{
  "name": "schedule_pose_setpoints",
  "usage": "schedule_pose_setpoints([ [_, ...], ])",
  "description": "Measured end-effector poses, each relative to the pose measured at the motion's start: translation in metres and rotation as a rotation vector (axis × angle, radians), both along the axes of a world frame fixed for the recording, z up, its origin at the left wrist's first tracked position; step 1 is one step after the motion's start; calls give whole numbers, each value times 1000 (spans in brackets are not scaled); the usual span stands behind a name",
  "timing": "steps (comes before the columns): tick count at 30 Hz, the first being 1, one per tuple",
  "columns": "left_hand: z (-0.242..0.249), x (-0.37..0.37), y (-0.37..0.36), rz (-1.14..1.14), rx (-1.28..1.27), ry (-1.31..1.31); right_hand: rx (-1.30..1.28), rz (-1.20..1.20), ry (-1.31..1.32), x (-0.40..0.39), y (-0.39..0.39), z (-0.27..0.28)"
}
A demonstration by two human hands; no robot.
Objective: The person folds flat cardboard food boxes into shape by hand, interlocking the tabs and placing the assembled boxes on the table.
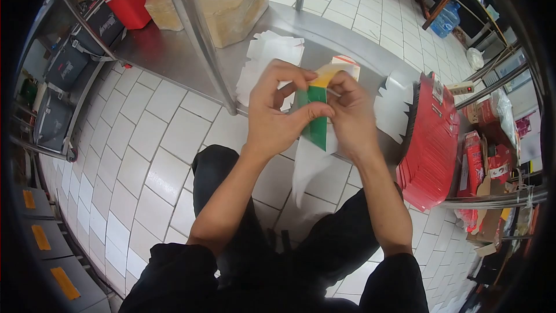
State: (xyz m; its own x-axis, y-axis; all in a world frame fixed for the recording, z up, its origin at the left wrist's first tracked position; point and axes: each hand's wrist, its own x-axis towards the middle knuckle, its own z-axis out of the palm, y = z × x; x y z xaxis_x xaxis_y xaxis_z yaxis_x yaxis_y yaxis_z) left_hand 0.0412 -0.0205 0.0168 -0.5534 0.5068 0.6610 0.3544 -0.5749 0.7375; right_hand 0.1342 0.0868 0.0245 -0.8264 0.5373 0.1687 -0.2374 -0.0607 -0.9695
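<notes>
Both hands hold a thin card piece [317, 117] with green and yellow parts and a white sheet [310, 168] hanging below it. My left hand [275, 107] pinches it from the left, thumb across the green face. From the right, my right hand [351, 113] grips the upper edge near the yellow part, its fingers curled. Behind my left hand lies a stack of white cut card [272, 52] on the metal table [324, 26]. Beyond my right hand is a small white and orange piece [346, 61].
Red stacked card pieces [428, 145] stand at the table's right, beside more white card [394, 107]. A large taped box [237, 3] and a red cooler [130, 0] are at the back left. A metal post [200, 40] rises at the table's near edge.
</notes>
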Motion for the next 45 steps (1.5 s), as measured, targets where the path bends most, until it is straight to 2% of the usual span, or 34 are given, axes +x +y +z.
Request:
schedule_pose_setpoints([
  [1, 4, 5, 0, 45, -7, -172, -2, -4, -1, 2, -3, 2],
  [3, 4, 0, -5, 70, -58, -129, 76, 190, -68, 5, -7, 10],
  [5, 3, -8, -7, 108, -105, -84, 6, 249, -114, 5, -3, 11],
  [8, -4, -14, -6, 116, -20, -180, -217, 289, -114, 3, -5, 18],
  [10, -5, -14, -6, 107, 1, -200, 343, 218, -93, 2, -3, 11],
  [11, -5, -14, -6, 106, 2, -201, 344, 217, -94, 2, -2, 10],
  [13, -4, -15, -7, 319, -104, -98, 366, 147, -211, 3, -2, 8],
  [14, -1, -14, -7, 320, -103, -99, 366, 148, -211, 1, -3, 8],
  [16, 10, -8, -8, 523, 49, 114, 163, -96, 30, -5, -4, 9],
  [17, 12, -5, -13, 517, 48, 115, 162, -101, 30, -5, -1, 7],
  [19, 16, -2, -27, 56, 25, 175, -116, -223, 130, -3, 11, 3],
  [20, 21, 1, -28, 57, 25, 174, -116, -223, 130, -2, 15, 4],
  [22, 29, 7, -27, -547, -299, 272, -292, -217, 268, -1, 19, 6],
  [23, 25, 9, -24, -547, -298, 270, -292, -217, 267, -1, 18, 9],
  [25, 4, 11, -16, -556, -636, 19, -493, -189, 331, -1, 14, 17],
  [26, -5, 9, -11, -559, -635, 19, -492, -191, 331, -2, 14, 17],
  [28, -13, 4, 1, -369, -248, -376, -489, -135, 372, -1, 16, 16],
  [29, -12, 0, 1, -372, -250, -372, -490, -137, 376, 1, 19, 13],
  [31, 1, -8, -6, -405, 55, -705, -308, -4, 348, 3, 24, 7],
  [32, 4, -12, -6, -343, 114, -765, -312, 2, 350, 5, 24, 8],
  [33, 7, -12, -7, -335, 114, -762, -209, -72, 165, 8, 19, 18],
  [35, 13, -10, -8, -87, 84, -684, -105, -141, -20, 6, 15, 19],
  [36, 14, -9, -9, -85, 82, -685, 236, -447, 20, 3, 15, 11],
  [38, 15, -7, -8, 12, 56, -625, 585, -753, 58, 4, 16, 12],
  [39, 16, -4, -8, 9, 59, -625, 939, -650, 207, 7, 19, 22],
  [41, 15, 1, -9, 41, -29, -610, 1288, -519, 361, 7, 21, 31],
  [43, 13, 1, -10, 7, -30, -598, 1552, -425, 266, 8, 20, 31],
  [45, 12, 3, -11, -30, -29, -586, 1493, -380, 291, 9, 23, 30],
])
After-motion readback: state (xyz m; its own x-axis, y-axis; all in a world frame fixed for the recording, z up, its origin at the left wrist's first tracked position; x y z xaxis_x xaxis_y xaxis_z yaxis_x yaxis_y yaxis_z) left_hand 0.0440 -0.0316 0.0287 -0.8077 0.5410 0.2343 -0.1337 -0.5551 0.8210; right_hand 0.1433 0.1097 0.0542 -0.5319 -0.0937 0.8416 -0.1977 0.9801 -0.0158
